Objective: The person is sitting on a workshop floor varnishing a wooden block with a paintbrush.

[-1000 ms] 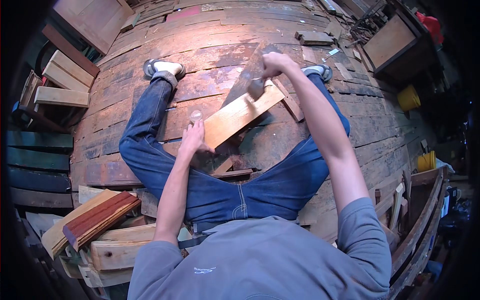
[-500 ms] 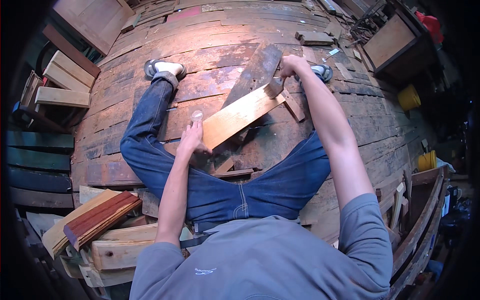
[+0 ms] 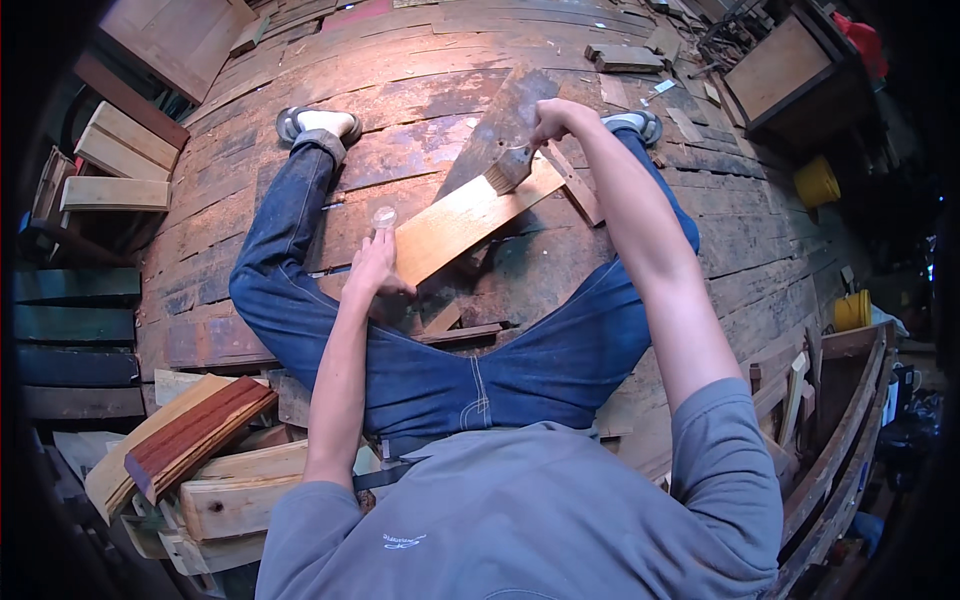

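Okay, I'm watching the right hand [image 3: 556, 118] pinching a brush [image 3: 511, 170] on the board [image 3: 455, 233] — left hand [image 3: 374, 265] touching its end, fingers spread.

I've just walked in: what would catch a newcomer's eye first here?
Probably the pale, shiny board in the middle, with the left hand at its near end and the right hand holding a brush over its farther part. Next, perhaps, the dark red plank on a lighter plank at lower left, and a yellow container at right.

The head-worn fisheye looks down toward the wooden floor [image 3: 400, 130].
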Action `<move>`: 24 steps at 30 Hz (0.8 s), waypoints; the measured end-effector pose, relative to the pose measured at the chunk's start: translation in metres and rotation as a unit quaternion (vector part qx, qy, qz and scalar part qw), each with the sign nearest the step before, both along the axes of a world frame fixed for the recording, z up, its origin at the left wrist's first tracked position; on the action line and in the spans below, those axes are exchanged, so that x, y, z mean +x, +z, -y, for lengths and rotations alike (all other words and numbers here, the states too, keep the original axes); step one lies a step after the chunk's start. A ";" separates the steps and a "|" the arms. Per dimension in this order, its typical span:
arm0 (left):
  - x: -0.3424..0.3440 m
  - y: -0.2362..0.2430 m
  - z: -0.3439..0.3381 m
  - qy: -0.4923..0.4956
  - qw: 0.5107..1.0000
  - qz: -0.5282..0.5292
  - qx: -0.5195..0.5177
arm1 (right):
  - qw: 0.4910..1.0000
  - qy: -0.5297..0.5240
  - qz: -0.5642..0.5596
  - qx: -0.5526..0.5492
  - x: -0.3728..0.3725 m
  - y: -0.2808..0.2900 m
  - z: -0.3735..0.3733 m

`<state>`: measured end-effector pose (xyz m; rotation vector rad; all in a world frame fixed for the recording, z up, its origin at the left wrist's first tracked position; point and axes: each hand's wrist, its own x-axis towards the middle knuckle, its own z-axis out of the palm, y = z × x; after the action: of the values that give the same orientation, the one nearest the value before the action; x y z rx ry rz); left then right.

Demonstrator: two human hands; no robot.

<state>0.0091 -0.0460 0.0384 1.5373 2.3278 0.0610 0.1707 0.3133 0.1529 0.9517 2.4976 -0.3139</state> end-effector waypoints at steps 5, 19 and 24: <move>0.000 -0.002 0.001 0.001 1.000 -0.006 -0.006 | 0.996 -0.051 0.053 0.053 0.018 0.016 -0.015; 0.000 -0.002 -0.003 -0.007 1.000 0.000 0.000 | 0.988 0.116 -0.012 0.105 -0.019 0.021 0.012; 0.000 0.001 0.000 0.005 1.000 0.012 -0.003 | 0.988 -0.018 -0.005 0.150 0.019 0.019 -0.006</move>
<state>0.0096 -0.0461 0.0393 1.5143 2.3153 0.0746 0.1894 0.3195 0.1716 1.1128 2.5865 0.0501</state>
